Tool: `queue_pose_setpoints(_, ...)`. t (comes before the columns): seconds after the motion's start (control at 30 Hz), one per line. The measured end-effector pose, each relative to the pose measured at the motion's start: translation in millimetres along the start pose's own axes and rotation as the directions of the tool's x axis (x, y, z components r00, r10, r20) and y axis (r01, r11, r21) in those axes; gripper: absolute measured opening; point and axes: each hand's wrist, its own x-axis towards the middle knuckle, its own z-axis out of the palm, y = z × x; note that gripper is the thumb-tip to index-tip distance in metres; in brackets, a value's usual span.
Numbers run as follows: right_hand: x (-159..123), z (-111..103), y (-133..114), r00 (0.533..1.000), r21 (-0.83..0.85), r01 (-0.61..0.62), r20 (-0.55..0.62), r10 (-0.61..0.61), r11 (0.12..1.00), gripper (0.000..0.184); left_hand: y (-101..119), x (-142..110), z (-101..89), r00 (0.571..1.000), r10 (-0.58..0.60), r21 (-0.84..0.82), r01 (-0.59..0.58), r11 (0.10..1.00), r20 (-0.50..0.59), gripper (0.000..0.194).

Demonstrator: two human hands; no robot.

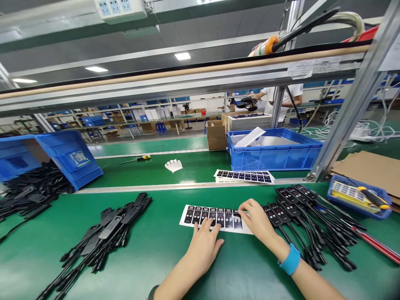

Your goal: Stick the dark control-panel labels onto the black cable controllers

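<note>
A white sheet of black label stickers [204,214] lies on the green bench in front of me. My left hand [203,246] rests on the sheet's lower edge, fingers spread and holding it flat. At the sheet's right end, my right hand [258,221] pinches the corner of a sticker [237,220] between thumb and forefinger; the exact grip is partly hidden. To the right lie several black controllers with cables [289,204], their faces bearing similar labels. On the left is a heap of black controllers with plain grey faces [111,227].
Behind the sheet lie more sticker sheets [245,176], a white glove [173,166] and a screwdriver [140,158]. A blue bin [275,152] stands at the back right, a small blue tray [359,198] nearer. A tipped blue crate [67,156] with black parts sits left.
</note>
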Motion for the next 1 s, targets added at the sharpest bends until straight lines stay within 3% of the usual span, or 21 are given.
queue_pose_setpoints(0.1,-1,-9,1,0.989,0.196,0.021,-0.145,0.008,0.980,0.021,-2,1,4.3,0.998,0.017,-0.025,-0.019,1.000,-0.066,0.036)
queue_pose_setpoints(0.2,-5,-18,4,0.931,0.405,0.009,-0.338,0.140,0.914,0.023,-12,9,2.6,0.990,0.009,-0.019,-0.011,1.000,-0.143,0.039)
queue_pose_setpoints(0.3,-9,-24,6,0.887,0.466,-0.042,-0.390,0.248,0.884,0.026,-42,22,-12.7,0.955,-0.122,0.026,0.134,0.991,-0.270,0.048)
queue_pose_setpoints(0.37,-12,-25,5,0.893,0.483,-0.061,-0.364,0.264,0.874,0.028,-73,25,-28.5,0.862,-0.300,0.037,0.344,0.938,-0.409,0.052)
queue_pose_setpoints(0.47,-16,-23,-1,0.919,0.504,-0.067,-0.306,0.250,0.861,0.029,-122,15,-49.9,0.609,-0.546,-0.039,0.647,0.762,-0.575,0.055)
queue_pose_setpoints(0.53,-18,-21,-5,0.932,0.517,-0.062,-0.276,0.235,0.854,0.028,-147,4,-58.6,0.464,-0.647,-0.117,0.752,0.649,-0.605,0.053)
queue_pose_setpoints(0.6,-19,-20,-9,0.943,0.531,-0.046,-0.257,0.213,0.846,0.028,-160,-6,-63.5,0.379,-0.700,-0.181,0.791,0.585,-0.605,0.048)
queue_pose_setpoints(0.63,-19,-20,-11,0.946,0.539,-0.037,-0.254,0.204,0.842,0.028,-162,-9,-65.3,0.361,-0.710,-0.205,0.791,0.576,-0.604,0.044)
queue_pose_setpoints(0.7,-20,-21,-13,0.946,0.554,-0.029,-0.253,0.201,0.832,0.028,-158,-10,-69.1,0.367,-0.707,-0.245,0.759,0.603,-0.605,0.035)
queue_pose_setpoints(0.77,-22,-22,-15,0.944,0.577,-0.047,-0.242,0.226,0.816,0.029,-145,-7,-73.4,0.423,-0.681,-0.286,0.681,0.674,-0.598,0.032)
queue_pose_setpoints(0.9,-24,-22,-18,0.941,0.668,-0.134,-0.146,0.305,0.732,0.032,-110,3,-75.6,0.594,-0.589,-0.428,0.406,0.808,-0.548,0.036)
queue_pose_setpoints(1.0,-25,-19,-21,0.945,0.763,-0.162,-0.064,0.322,0.626,0.031,-78,9,-61.4,0.753,-0.507,-0.615,0.176,0.769,-0.418,0.038)
